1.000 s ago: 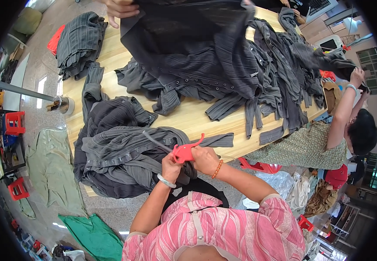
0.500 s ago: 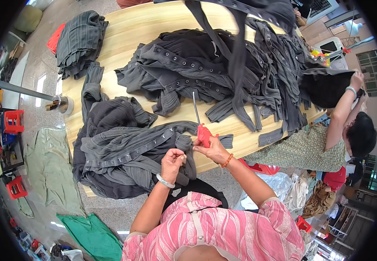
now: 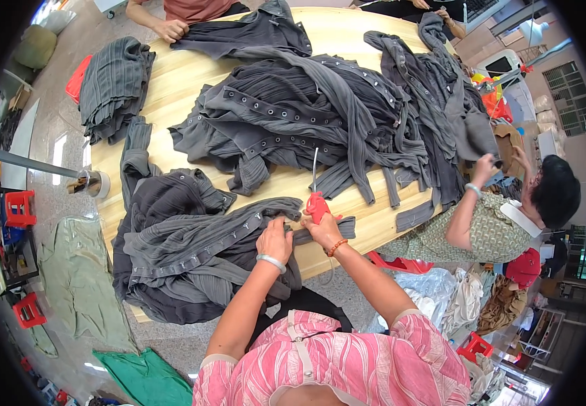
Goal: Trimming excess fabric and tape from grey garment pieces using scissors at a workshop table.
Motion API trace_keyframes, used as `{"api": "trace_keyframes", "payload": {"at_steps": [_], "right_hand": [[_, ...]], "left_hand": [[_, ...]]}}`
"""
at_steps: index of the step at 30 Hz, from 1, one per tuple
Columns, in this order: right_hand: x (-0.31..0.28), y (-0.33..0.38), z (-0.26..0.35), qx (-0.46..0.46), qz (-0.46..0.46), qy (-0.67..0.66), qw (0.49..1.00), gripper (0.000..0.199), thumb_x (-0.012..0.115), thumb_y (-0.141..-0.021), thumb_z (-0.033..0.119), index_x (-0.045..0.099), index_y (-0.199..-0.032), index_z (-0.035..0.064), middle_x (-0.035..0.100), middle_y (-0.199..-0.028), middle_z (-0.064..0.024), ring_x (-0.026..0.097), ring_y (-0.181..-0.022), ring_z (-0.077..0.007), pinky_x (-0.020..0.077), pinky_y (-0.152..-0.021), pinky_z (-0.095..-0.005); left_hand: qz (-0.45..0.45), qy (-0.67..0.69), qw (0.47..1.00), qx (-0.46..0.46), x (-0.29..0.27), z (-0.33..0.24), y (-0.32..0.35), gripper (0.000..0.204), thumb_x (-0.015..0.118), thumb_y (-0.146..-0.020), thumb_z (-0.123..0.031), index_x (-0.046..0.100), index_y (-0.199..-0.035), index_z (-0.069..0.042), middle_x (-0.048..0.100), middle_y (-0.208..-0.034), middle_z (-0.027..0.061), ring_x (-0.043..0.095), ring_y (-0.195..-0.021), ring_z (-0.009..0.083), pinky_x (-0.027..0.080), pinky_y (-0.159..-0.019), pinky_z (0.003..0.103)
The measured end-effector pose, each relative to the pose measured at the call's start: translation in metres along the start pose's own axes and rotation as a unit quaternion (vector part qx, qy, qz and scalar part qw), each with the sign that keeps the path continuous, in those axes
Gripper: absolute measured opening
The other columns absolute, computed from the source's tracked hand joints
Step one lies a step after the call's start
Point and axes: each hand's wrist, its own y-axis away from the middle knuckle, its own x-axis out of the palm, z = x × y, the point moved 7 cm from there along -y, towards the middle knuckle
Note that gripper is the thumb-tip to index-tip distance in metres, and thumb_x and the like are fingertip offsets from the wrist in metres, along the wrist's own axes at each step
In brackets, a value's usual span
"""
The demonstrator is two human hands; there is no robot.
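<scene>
Right grip [image 3: 324, 232] clasps red tool [image 3: 317, 206]; left grip [image 3: 275, 242] on garment [image 3: 205, 233] and bag [image 3: 430, 289] contents unclear.

From the wearer's head, just above a pink-and-white patterned fabric shirt [image 3: 367, 358], one wide fisheye camera is facing steeply down and forward over a pale wooden table [image 3: 178, 78]. The near edge is lying closer to the lens, the far edge is receding toward the top, and the table's outline is probably bowing through distortion.
</scene>
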Motion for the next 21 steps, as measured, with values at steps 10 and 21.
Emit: {"api": "trace_keyframes", "payload": {"at_steps": [10,21], "right_hand": [[0.025,-0.03,-0.02,0.0,0.061,0.075,0.995,0.025,0.07,-0.079,0.026,0.064,-0.079,0.0022,0.065,-0.07,-0.0061,0.058,-0.058,-0.0149,0.0456,-0.058,-0.0313],[0.014,-0.005,-0.011,0.064,0.177,-0.239,0.953,0.018,0.063,-0.088,0.022,0.056,-0.087,0.0063,0.068,-0.077,-0.0042,0.04,-0.043,-0.0042,0.0329,-0.039,-0.0228]], "left_hand": [[0.02,-0.027,0.997,0.072,0.009,0.001,0.024,0.024,0.072,-0.075,-0.018,0.063,-0.095,-0.007,0.059,-0.095,0.0113,0.059,-0.089,0.0318,0.048,-0.078,0.042],[0.06,-0.162,0.983,-0.056,0.027,0.012,0.015,0.017,0.07,-0.077,-0.026,0.067,-0.083,-0.01,0.064,-0.089,0.0068,0.057,-0.089,0.0286,0.041,-0.078,0.042]]}}
